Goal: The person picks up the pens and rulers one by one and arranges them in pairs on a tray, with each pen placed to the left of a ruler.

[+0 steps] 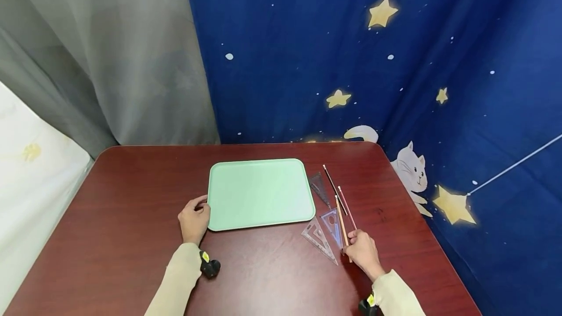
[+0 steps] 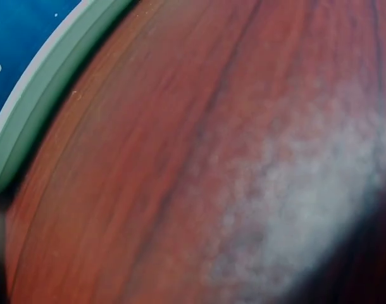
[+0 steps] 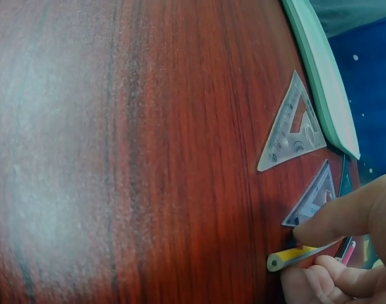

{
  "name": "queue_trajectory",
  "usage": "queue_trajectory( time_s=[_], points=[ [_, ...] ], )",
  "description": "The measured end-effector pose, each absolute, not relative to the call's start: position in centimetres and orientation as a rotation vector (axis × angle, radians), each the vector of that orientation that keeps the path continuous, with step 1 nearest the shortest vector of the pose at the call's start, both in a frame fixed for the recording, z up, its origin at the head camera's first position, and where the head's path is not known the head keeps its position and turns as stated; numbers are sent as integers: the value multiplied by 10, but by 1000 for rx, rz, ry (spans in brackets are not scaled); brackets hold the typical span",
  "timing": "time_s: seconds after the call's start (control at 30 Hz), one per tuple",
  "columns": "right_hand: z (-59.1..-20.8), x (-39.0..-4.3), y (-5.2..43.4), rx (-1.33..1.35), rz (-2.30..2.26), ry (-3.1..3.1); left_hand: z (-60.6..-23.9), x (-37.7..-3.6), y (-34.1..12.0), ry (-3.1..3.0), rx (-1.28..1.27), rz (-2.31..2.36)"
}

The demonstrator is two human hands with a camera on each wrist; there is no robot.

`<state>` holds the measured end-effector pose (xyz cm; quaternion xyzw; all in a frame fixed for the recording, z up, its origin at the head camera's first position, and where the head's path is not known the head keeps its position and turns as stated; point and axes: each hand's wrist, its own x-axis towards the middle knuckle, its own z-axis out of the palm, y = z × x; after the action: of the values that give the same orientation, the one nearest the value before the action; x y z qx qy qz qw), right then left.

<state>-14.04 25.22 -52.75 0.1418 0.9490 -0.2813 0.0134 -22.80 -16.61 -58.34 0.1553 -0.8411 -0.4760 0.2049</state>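
Note:
A mint-green tray (image 1: pixel 259 194) lies flat on the dark red wooden table (image 1: pixel 131 199). My left hand (image 1: pixel 194 217) grips the tray's left edge near its front corner with curled fingers; the left wrist view shows only the tray's rim (image 2: pixel 35 107) and the wood. To the tray's right, my right hand (image 1: pixel 352 243) pinches the near end of an orange-yellow pencil (image 1: pixel 340 219), which lies on the table. The right wrist view shows thumb and finger closed on that pencil's end (image 3: pixel 297 255).
Two clear set squares (image 1: pixel 318 238) (image 1: pixel 332 226) lie beside the pencil, and a darker one (image 1: pixel 319 187) sits further back. A black pencil (image 1: pixel 333 188) and a red pencil (image 1: pixel 347 201) lie alongside. Blue star-printed cloth (image 1: pixel 395 62) and a grey curtain (image 1: pixel 110 52) hang behind the table.

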Motion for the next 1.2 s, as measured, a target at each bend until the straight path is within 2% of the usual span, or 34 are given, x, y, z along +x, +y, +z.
queue_trajectory(
  time_s=[1.2],
  points=[
    [-527,-140,256,390,-1007,2928,-589,-231,-168,-2343,329,-1233]
  ],
)
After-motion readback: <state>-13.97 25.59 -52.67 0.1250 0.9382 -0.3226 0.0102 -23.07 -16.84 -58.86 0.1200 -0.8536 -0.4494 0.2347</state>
